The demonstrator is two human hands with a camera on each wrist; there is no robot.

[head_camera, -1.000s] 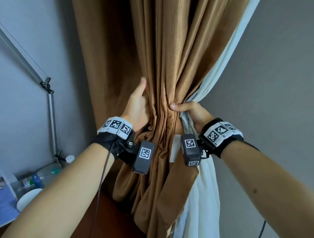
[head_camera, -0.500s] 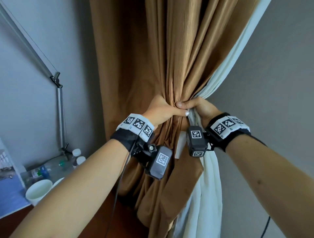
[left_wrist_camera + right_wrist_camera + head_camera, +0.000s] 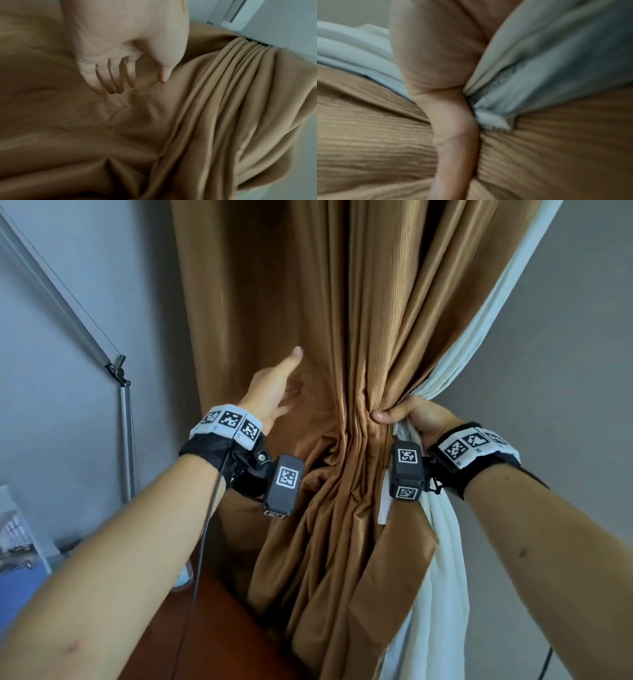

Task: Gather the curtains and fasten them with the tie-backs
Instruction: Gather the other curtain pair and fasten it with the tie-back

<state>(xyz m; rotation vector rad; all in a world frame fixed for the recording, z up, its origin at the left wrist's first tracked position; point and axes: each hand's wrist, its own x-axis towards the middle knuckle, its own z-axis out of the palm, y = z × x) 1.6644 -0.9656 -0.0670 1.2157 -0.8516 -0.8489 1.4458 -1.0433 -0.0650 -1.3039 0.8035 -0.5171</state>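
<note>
A tan ribbed curtain (image 3: 342, 302) hangs down the middle, with a white sheer curtain (image 3: 442, 542) along its right side. My right hand (image 3: 407, 416) grips the bunched folds of both at waist height, thumb across the front (image 3: 455, 135). My left hand (image 3: 274, 392) is open, fingers straight, reaching into the loose tan cloth to the left of the bunch; in the left wrist view its fingers (image 3: 116, 81) lie spread just over the fabric (image 3: 102, 121). No tie-back shows in any view.
A grey wall stands on both sides. A metal lamp arm (image 3: 123, 412) runs down the left wall. A brown wooden surface (image 3: 212, 628) lies below the curtain. A white label (image 3: 385, 505) hangs by the bunch.
My left hand has let go of the bunch and swung out to the left, opening over the loose cloth. The right hand keeps its grip.
</note>
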